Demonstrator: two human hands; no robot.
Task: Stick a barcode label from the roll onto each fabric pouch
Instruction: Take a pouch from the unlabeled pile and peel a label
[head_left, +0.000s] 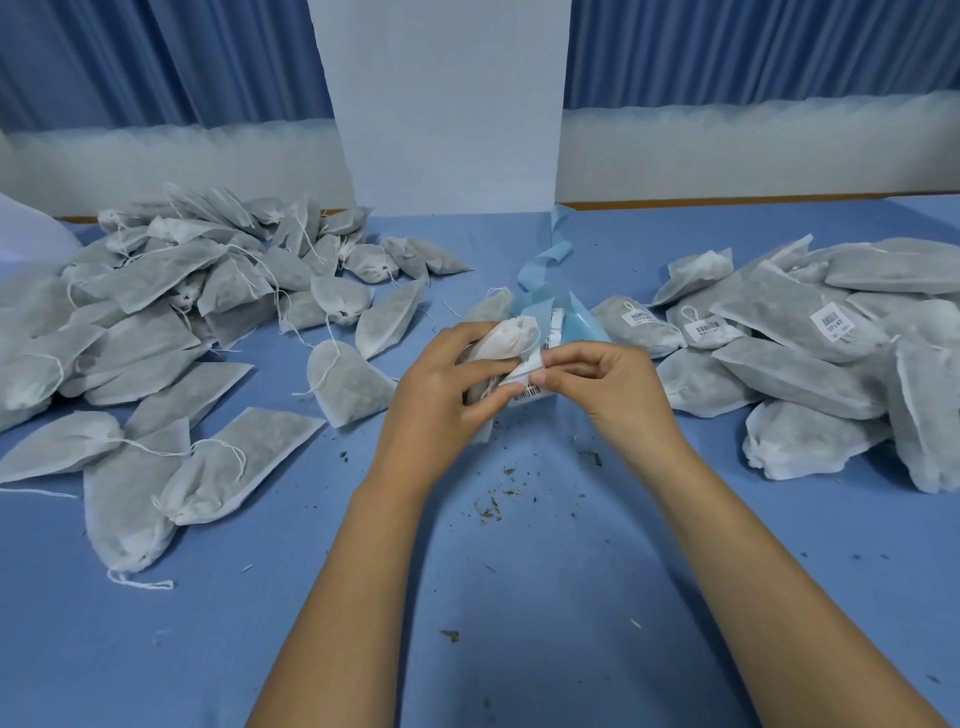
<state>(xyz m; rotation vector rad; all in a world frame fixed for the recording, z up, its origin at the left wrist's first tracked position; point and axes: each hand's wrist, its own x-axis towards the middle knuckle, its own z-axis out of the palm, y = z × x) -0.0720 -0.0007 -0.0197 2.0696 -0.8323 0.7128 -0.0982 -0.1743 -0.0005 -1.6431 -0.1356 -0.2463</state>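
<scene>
The left hand (441, 400) has its grip closed round a fabric pouch (506, 338), with the fingers curled across its body. The pouch is soft, white non-woven cloth, filled and lumpy. Its long axis runs away from the person, and the puckered drawstring neck pokes out beyond the grip at the far end. The fingers hide most of its body. One thin corner shows below the hand, on the near side.

Just beside it, the right hand (602, 379) holds a barcode label (525, 371) in a fine grip between thumb and forefinger, the other fingers loosely bent. The label is a small white rectangle with black bars, lying against the pouch. Whether it is already stuck down cannot be told.

Behind both grips a glossy blue backing strip (579, 327) stands crumpled, with more white labels on it. Its bare tail (553, 249) curls away further off. No roll shape can be made out there.

Well to the left of the left grip lies a heap of plain pouches (156, 312), flat-sided, with loose strings trailing. To the right of the right grip is a heap of labelled pouches (779, 332), several showing white stickers too small to read.

All of this rests on a desk (467, 623) covered in blue cloth. Dry green crumbs (493, 506) are scattered on the near side of the grips.
</scene>
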